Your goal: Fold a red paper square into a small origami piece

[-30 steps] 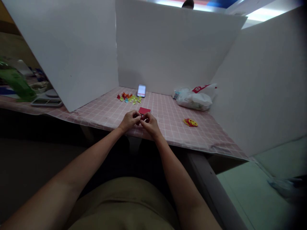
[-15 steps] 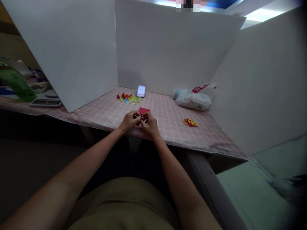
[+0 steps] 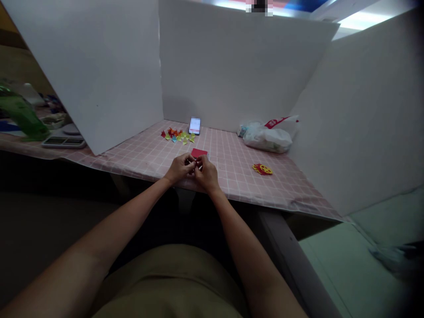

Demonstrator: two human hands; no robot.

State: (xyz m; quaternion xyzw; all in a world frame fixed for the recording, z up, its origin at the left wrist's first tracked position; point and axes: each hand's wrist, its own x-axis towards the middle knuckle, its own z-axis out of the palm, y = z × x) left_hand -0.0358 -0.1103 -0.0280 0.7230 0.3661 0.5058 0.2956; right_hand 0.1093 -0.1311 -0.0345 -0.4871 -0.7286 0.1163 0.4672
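Note:
Near the front edge of the table, my left hand [image 3: 179, 168] and my right hand [image 3: 207, 173] meet with fingertips pinched together. Between them is a small piece of red paper [image 3: 195, 162], mostly hidden by the fingers, so its folds cannot be made out. Just beyond my fingertips lies a stack of red paper squares [image 3: 199, 153]. Farther back to the left, several small folded paper figures [image 3: 179, 136] in red, orange, yellow and blue stand in a cluster. A lit phone [image 3: 194, 126] leans upright behind them.
White panels [image 3: 238, 66] enclose the checked pink tablecloth [image 3: 228, 176] on three sides. A white plastic bag [image 3: 270, 138] sits at the back right, with red and yellow cut-out shapes [image 3: 263, 169] in front. Beyond the left panel are a scale [image 3: 64, 140] and a green bottle [image 3: 23, 115].
My fingers have shifted slightly around the red paper, and less of it shows now. Everything else on the table stays in place.

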